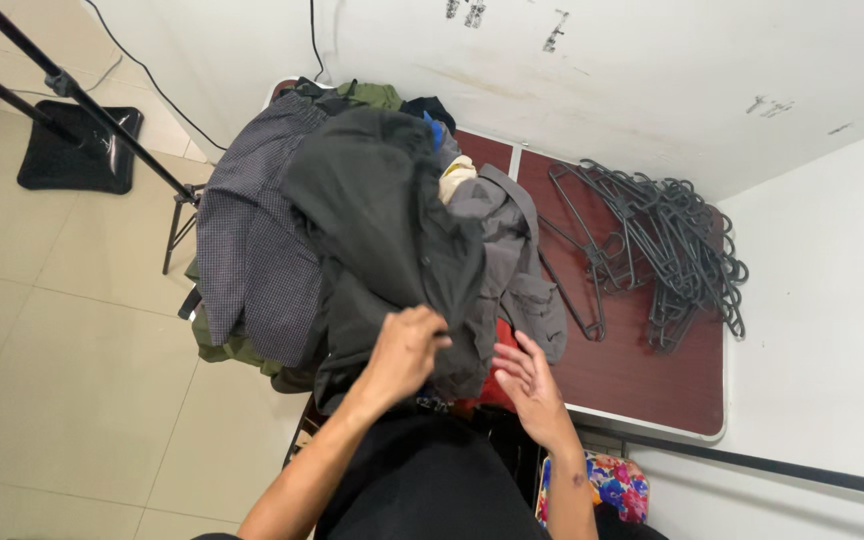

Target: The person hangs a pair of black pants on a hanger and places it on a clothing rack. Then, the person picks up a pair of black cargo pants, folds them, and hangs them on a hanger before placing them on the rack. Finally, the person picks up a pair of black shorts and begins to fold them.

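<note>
Left hand (407,352) clenched on the black garment (382,220) atop the clothes pile.
Right hand (530,385) lay open beside it; best lifted clear of the grey garment (512,250) underneath.

A dark red desk (642,375) with a pale rim stands in the corner of the white walls. A heap of clothes (352,240) covers its left part; right of the heap lies a tangle of dark hangers (667,250).
</note>
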